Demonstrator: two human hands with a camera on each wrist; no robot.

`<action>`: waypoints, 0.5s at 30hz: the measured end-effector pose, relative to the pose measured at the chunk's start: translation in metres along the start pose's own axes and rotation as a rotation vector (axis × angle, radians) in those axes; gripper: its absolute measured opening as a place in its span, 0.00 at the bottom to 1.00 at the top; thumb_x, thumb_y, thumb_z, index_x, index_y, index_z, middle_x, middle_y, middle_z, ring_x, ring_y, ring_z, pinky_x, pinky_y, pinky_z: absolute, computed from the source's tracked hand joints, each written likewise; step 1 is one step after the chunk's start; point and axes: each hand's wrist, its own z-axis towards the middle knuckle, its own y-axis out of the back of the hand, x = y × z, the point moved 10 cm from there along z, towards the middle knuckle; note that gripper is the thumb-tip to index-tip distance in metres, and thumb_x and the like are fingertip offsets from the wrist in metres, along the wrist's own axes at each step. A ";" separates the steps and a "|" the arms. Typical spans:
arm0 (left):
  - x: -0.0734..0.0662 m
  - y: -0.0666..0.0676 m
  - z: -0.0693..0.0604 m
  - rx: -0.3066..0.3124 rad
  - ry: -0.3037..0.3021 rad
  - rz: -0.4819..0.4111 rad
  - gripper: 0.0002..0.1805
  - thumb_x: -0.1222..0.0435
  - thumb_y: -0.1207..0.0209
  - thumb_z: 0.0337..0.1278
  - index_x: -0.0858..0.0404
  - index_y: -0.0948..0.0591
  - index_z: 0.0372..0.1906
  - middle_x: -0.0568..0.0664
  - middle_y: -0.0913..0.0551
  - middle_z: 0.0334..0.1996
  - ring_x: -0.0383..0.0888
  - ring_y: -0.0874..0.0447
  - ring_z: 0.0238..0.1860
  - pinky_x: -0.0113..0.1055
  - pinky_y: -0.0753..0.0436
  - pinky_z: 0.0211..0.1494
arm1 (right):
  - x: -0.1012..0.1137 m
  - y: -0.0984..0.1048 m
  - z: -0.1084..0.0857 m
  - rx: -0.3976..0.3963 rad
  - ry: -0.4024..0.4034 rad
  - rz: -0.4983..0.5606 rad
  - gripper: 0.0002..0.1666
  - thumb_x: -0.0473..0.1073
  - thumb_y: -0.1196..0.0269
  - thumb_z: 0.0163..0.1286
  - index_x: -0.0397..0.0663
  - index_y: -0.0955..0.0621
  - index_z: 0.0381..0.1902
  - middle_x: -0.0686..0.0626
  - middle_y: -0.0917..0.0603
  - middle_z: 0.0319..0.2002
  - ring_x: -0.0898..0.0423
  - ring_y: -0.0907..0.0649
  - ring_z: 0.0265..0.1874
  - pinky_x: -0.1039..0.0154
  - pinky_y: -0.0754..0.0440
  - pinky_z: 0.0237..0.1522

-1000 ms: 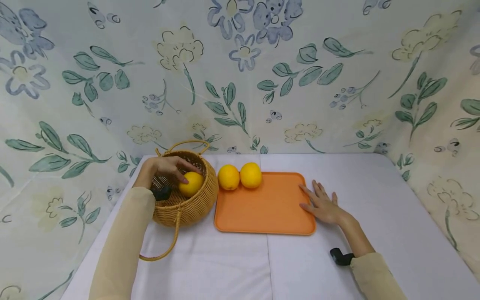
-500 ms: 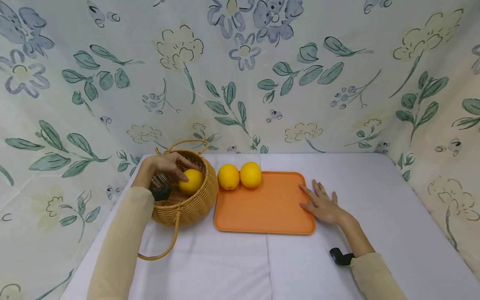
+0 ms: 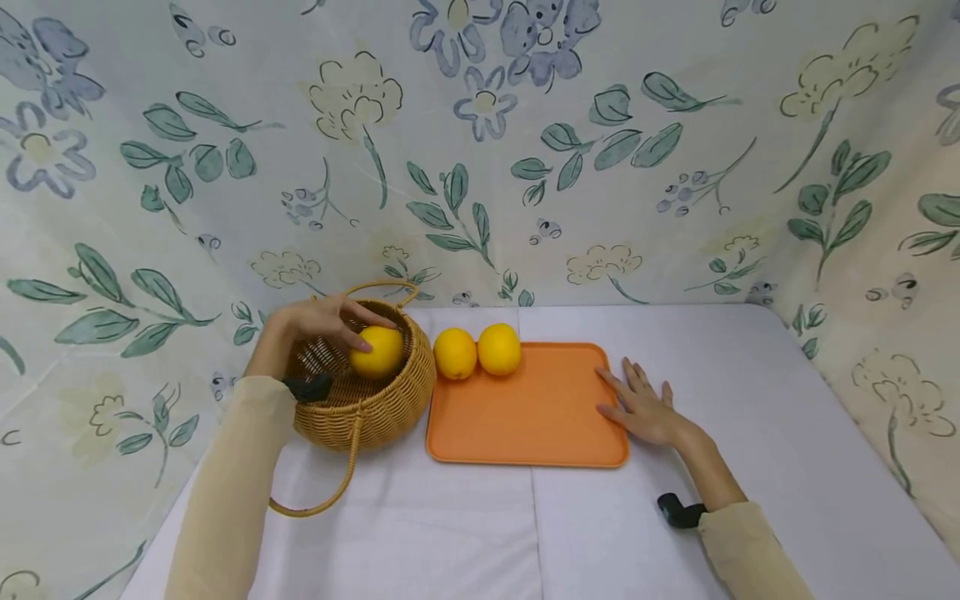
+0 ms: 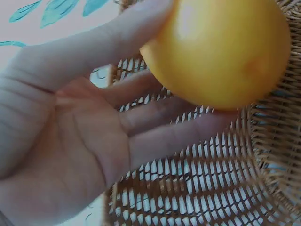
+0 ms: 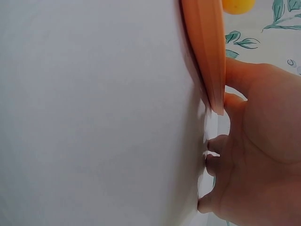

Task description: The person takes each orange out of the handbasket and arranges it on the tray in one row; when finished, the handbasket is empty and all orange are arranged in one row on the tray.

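At the left stands a round wicker basket (image 3: 390,408), its inside turned toward the view. My left hand (image 3: 318,323) reaches into it and grips a yellow-orange orange (image 3: 378,354). In the left wrist view, the thumb (image 4: 127,33) lies on one side of the orange (image 4: 221,52) and fingers bend beneath it, with the woven wall behind. Two more oranges, one at the left (image 3: 454,354) and one beside it (image 3: 499,350), sit at the back left of an orange tray (image 3: 525,417). With fingers spread, my right hand (image 3: 648,412) touches the tray's right edge.
A white cloth (image 3: 450,533) covers the table. The basket's handle (image 3: 322,504) loops onto the cloth in front, and another handle (image 3: 382,283) stands at the back. A floral curtain (image 3: 480,167) hangs behind the table.
My left hand has moved slightly up and left with the orange, inside the basket's opening. The basket's front handle has shifted slightly left. My right hand and the tray stay put.
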 end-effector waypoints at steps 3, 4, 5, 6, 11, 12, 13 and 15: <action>-0.005 0.005 -0.006 -0.011 -0.034 -0.003 0.31 0.57 0.28 0.59 0.47 0.20 0.69 0.56 0.30 0.75 0.50 0.20 0.57 0.40 0.13 0.56 | 0.000 0.000 0.000 0.002 -0.002 -0.005 0.44 0.61 0.45 0.79 0.49 0.44 0.83 0.26 0.63 0.81 0.24 0.62 0.79 0.18 0.77 0.68; -0.006 0.007 -0.008 -0.008 -0.050 -0.011 0.31 0.58 0.29 0.60 0.48 0.20 0.70 0.56 0.28 0.74 0.50 0.20 0.56 0.41 0.13 0.56 | 0.000 0.000 0.000 0.001 -0.002 -0.005 0.44 0.61 0.45 0.79 0.49 0.44 0.83 0.25 0.63 0.81 0.24 0.62 0.80 0.18 0.77 0.68; -0.009 0.008 -0.010 -0.009 -0.073 -0.013 0.31 0.58 0.29 0.60 0.48 0.21 0.70 0.55 0.26 0.72 0.50 0.21 0.55 0.41 0.13 0.56 | 0.000 0.000 0.000 0.000 -0.003 -0.005 0.44 0.61 0.45 0.79 0.49 0.44 0.83 0.26 0.63 0.81 0.24 0.62 0.80 0.18 0.77 0.68; -0.011 0.010 -0.012 -0.009 -0.094 -0.018 0.31 0.59 0.30 0.61 0.48 0.21 0.70 0.54 0.25 0.71 0.50 0.22 0.56 0.41 0.14 0.56 | 0.000 0.000 0.000 -0.001 -0.003 -0.004 0.44 0.61 0.45 0.79 0.49 0.44 0.83 0.26 0.63 0.81 0.24 0.62 0.80 0.18 0.77 0.68; -0.019 0.019 -0.023 -0.049 -0.194 -0.036 0.30 0.61 0.30 0.61 0.51 0.20 0.69 0.48 0.22 0.71 0.44 0.25 0.64 0.38 0.17 0.60 | 0.000 0.000 0.000 -0.003 -0.006 0.000 0.44 0.61 0.45 0.79 0.49 0.44 0.83 0.26 0.63 0.81 0.25 0.62 0.80 0.18 0.77 0.68; -0.021 0.021 -0.025 -0.056 -0.204 -0.043 0.30 0.62 0.31 0.61 0.51 0.20 0.69 0.48 0.21 0.70 0.44 0.25 0.64 0.37 0.18 0.60 | 0.000 0.000 0.000 -0.003 -0.007 0.000 0.44 0.61 0.45 0.79 0.49 0.44 0.83 0.26 0.63 0.81 0.25 0.62 0.80 0.18 0.77 0.68; -0.024 0.022 -0.028 -0.062 -0.222 -0.049 0.30 0.63 0.31 0.61 0.53 0.20 0.69 0.49 0.20 0.69 0.44 0.23 0.64 0.37 0.17 0.61 | -0.001 0.000 0.000 -0.002 -0.008 0.000 0.44 0.61 0.45 0.79 0.49 0.44 0.83 0.26 0.63 0.81 0.25 0.62 0.80 0.18 0.77 0.68; -0.029 0.024 -0.031 -0.078 -0.238 -0.069 0.30 0.65 0.31 0.60 0.54 0.20 0.69 0.49 0.18 0.67 0.44 0.21 0.63 0.37 0.17 0.61 | -0.001 0.000 0.000 -0.001 -0.009 0.002 0.45 0.61 0.45 0.78 0.49 0.44 0.83 0.26 0.63 0.81 0.25 0.63 0.80 0.18 0.77 0.68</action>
